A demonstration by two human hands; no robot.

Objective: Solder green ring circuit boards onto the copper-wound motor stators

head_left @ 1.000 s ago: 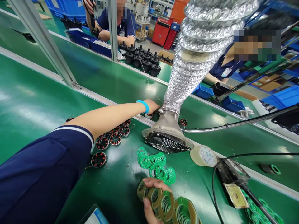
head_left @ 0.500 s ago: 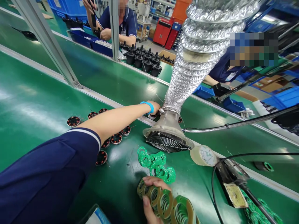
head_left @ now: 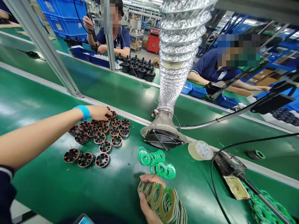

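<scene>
My left hand (head_left: 99, 112), with a blue band at the wrist, reaches to the far edge of a group of motor stators. Its fingers are closed on a motor stator (head_left: 112, 114), a round ring with copper windings, partly covered by the fingertips. Several more stators (head_left: 105, 146) lie just nearer on the green bench. My right hand (head_left: 149, 194) grips a thick stack of ring-shaped circuit boards (head_left: 161, 199) near the front edge. Beyond it, a few loose green circuit boards (head_left: 161, 169) lie overlapping on the bench.
A fan hood (head_left: 163, 137) on a silver duct (head_left: 174, 65) stands behind the loose boards. To its right are a tape roll (head_left: 201, 150), a soldering-tool stand (head_left: 230, 166) with cables, and a green board pile (head_left: 266, 202). Two co-workers sit across the conveyor (head_left: 130, 90).
My left hand has moved left from beside the fan hood to the stator group, uncovering many stators. The right hand still grips the board stack. The view has shifted.
</scene>
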